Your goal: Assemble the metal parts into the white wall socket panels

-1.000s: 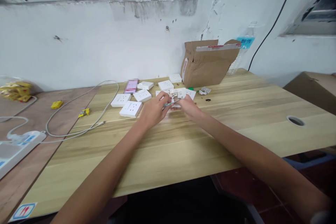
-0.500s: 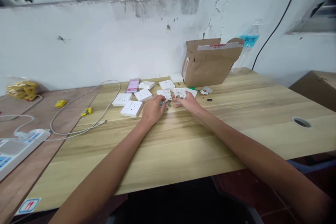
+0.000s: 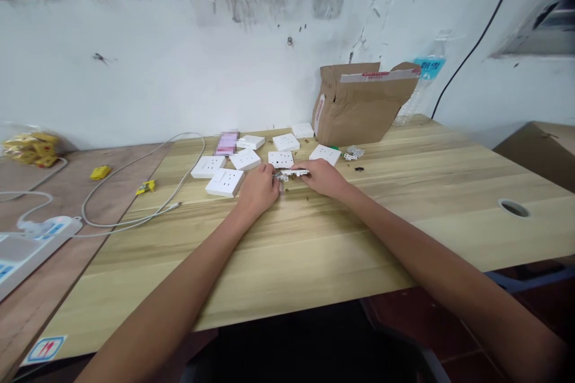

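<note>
My right hand (image 3: 324,177) is closed on a white socket part (image 3: 295,172), seen nearly edge-on, at the middle of the table. My left hand (image 3: 259,189) is closed at the left end of that part, with a thin metal tool (image 3: 276,174) showing at its fingertips; its kind is too small to tell. Just behind the hands lies a white socket faceplate (image 3: 281,160) with dark holes. Another white socket plate (image 3: 325,154) lies behind my right hand. A white wall socket (image 3: 225,183) rests left of my left hand. Small brass-coloured bits lie below the held part.
Several more white sockets (image 3: 245,160) lie at the back left, near a blurred pink item (image 3: 227,143). A cardboard box (image 3: 363,108) stands against the wall, with clear plastic parts (image 3: 354,153) before it. A white cable (image 3: 135,226) loops near a power strip (image 3: 40,245).
The white part in my right hand has come toward me and turned edge-on, uncovering the socket plate behind. My left hand has shifted slightly, and the thin tool shows less. The view has moved slightly.
</note>
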`<act>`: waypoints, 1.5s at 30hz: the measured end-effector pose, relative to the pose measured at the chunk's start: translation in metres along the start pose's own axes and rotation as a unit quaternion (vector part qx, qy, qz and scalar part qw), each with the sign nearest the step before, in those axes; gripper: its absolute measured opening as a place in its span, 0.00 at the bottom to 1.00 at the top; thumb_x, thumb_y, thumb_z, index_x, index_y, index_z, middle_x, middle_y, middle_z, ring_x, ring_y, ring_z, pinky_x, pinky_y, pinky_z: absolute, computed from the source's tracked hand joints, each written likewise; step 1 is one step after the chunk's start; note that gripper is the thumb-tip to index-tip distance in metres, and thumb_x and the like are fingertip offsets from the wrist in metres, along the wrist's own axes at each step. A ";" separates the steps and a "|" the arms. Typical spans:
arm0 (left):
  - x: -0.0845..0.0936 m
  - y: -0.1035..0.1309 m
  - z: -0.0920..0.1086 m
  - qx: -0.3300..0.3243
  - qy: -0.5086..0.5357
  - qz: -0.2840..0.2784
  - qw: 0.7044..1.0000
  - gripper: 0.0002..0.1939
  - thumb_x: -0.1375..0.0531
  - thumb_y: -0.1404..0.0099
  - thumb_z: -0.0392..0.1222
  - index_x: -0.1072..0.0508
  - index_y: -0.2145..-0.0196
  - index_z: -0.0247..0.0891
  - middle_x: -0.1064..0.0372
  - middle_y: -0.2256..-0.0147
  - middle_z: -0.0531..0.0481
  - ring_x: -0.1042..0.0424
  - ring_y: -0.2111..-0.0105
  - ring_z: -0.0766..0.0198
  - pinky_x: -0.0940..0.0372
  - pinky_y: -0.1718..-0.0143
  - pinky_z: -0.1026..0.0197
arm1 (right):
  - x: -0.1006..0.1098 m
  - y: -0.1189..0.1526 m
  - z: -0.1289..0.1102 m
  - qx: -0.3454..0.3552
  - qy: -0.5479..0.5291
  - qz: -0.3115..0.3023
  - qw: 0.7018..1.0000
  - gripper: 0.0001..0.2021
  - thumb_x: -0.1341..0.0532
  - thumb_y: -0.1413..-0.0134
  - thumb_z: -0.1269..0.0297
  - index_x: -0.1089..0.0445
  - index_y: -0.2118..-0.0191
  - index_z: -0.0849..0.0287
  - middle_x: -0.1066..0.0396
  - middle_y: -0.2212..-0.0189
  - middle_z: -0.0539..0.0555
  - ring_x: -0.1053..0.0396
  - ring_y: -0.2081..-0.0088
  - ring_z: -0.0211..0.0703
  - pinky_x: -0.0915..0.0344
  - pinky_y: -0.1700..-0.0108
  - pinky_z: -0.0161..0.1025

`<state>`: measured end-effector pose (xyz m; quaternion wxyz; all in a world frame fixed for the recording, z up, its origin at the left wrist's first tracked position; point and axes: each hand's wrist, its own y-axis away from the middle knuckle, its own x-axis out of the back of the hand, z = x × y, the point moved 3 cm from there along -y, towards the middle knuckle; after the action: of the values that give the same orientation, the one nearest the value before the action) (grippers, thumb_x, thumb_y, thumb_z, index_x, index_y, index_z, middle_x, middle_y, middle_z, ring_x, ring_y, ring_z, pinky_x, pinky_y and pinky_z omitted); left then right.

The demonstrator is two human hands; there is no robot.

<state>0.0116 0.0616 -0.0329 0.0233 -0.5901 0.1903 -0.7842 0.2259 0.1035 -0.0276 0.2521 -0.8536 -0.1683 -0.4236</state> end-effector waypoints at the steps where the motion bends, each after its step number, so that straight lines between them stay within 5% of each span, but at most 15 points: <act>1: 0.000 0.000 0.001 -0.010 -0.001 0.007 1.000 0.08 0.42 0.25 0.38 0.24 0.52 0.39 0.21 0.53 0.36 0.21 0.56 0.43 0.27 0.56 0.47 | 0.000 0.000 0.002 -0.006 -0.005 -0.004 1.000 0.21 0.32 0.38 0.75 0.15 0.45 0.46 0.13 0.50 0.55 0.18 0.49 0.60 0.28 0.41 0.52; 7: 0.003 0.003 0.008 -0.074 0.029 0.040 0.996 0.15 0.39 0.28 0.37 0.27 0.45 0.39 0.27 0.48 0.37 0.27 0.46 0.42 0.30 0.43 0.42 | 0.002 0.004 0.007 0.010 -0.077 -0.012 0.997 0.30 0.32 0.40 0.75 0.24 0.34 0.46 0.17 0.41 0.56 0.21 0.41 0.60 0.30 0.36 0.53; 12: 0.002 0.001 0.009 -0.108 0.096 0.055 0.988 0.16 0.43 0.23 0.39 0.28 0.40 0.40 0.27 0.45 0.38 0.28 0.44 0.45 0.30 0.42 0.44 | 0.013 0.004 0.002 0.039 -0.073 0.005 0.997 0.22 0.36 0.36 0.73 0.23 0.40 0.50 0.17 0.43 0.57 0.20 0.45 0.60 0.29 0.41 0.52; 15: 0.006 -0.003 0.004 -0.089 0.159 0.087 0.979 0.09 0.43 0.21 0.40 0.25 0.48 0.40 0.24 0.49 0.40 0.25 0.46 0.48 0.30 0.43 0.48 | 0.022 0.001 -0.002 0.014 -0.109 0.057 0.992 0.13 0.30 0.37 0.64 0.21 0.48 0.52 0.16 0.53 0.56 0.19 0.53 0.58 0.25 0.48 0.50; 18: 0.010 -0.005 0.000 -0.037 0.256 0.089 0.962 0.07 0.41 0.21 0.45 0.26 0.54 0.41 0.22 0.54 0.44 0.23 0.55 0.54 0.28 0.50 0.53 | 0.026 -0.001 -0.008 -0.023 -0.230 0.089 0.969 0.14 0.27 0.40 0.56 0.21 0.51 0.53 0.17 0.55 0.56 0.20 0.56 0.55 0.21 0.58 0.47; 22: 0.009 -0.004 0.001 0.038 0.370 0.055 0.927 0.09 0.40 0.22 0.48 0.26 0.57 0.41 0.22 0.63 0.50 0.24 0.64 0.58 0.30 0.58 0.57 | 0.023 -0.001 -0.018 -0.061 -0.351 0.077 0.931 0.16 0.26 0.43 0.52 0.21 0.53 0.54 0.19 0.57 0.56 0.22 0.60 0.49 0.21 0.70 0.41; 29: 0.002 -0.004 -0.001 0.062 0.454 0.040 0.888 0.13 0.35 0.27 0.53 0.24 0.59 0.41 0.21 0.66 0.50 0.23 0.68 0.58 0.29 0.61 0.56 | 0.019 0.000 -0.019 -0.100 -0.361 0.047 0.926 0.17 0.26 0.41 0.50 0.22 0.55 0.56 0.23 0.68 0.50 0.31 0.78 0.36 0.30 0.81 0.35; 33: 0.005 -0.005 -0.007 0.084 0.397 0.053 0.912 0.12 0.35 0.28 0.53 0.23 0.58 0.41 0.21 0.68 0.51 0.23 0.68 0.57 0.31 0.63 0.57 | 0.014 0.000 -0.009 -0.107 -0.341 0.065 0.932 0.18 0.27 0.40 0.52 0.23 0.49 0.54 0.20 0.63 0.52 0.28 0.75 0.39 0.27 0.75 0.38; 40: 0.007 -0.003 -0.003 0.047 0.227 0.010 0.973 0.15 0.35 0.25 0.46 0.22 0.43 0.42 0.17 0.64 0.49 0.19 0.63 0.52 0.30 0.59 0.54 | 0.021 0.004 0.001 -0.108 -0.174 0.101 0.974 0.22 0.28 0.39 0.62 0.25 0.40 0.51 0.19 0.62 0.51 0.21 0.62 0.48 0.25 0.54 0.45; 45: 0.008 0.000 0.002 -0.057 0.149 0.025 0.987 0.10 0.38 0.24 0.41 0.23 0.48 0.42 0.18 0.57 0.45 0.20 0.54 0.49 0.28 0.50 0.49 | 0.019 0.005 0.010 -0.137 -0.140 0.057 0.979 0.21 0.28 0.37 0.59 0.26 0.40 0.50 0.16 0.57 0.52 0.25 0.74 0.43 0.27 0.58 0.45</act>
<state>0.0108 0.0592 -0.0251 -0.0199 -0.4620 0.2510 -0.8504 0.2457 0.1063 -0.0192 0.1307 -0.9390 -0.0935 -0.3040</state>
